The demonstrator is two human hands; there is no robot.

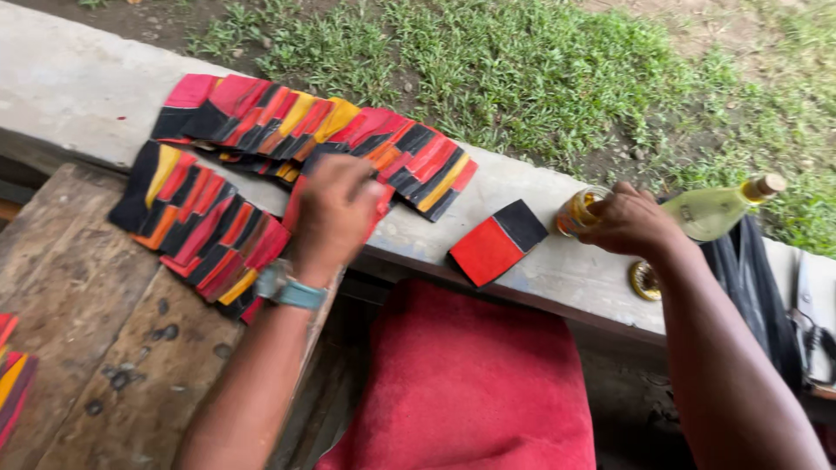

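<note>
From the head camera, your left hand was pressed down, fingers curled, on the near end of the overlapping red, black and yellow pieces fanned in two rows across the concrete ledge and the worn wooden desk. A teal-strapped watch sat on that wrist. One red and black piece lay alone on the ledge, between your two hands, touching neither.

Your right hand was closed around a small glass jar of amber liquid standing on the ledge. Just beyond it lay a pale green bottle with a cork, on its side. A round metal lid rested near your right wrist. Scissors lay at the far right. A red cloth covered the seat below, and grass ran behind the ledge.
</note>
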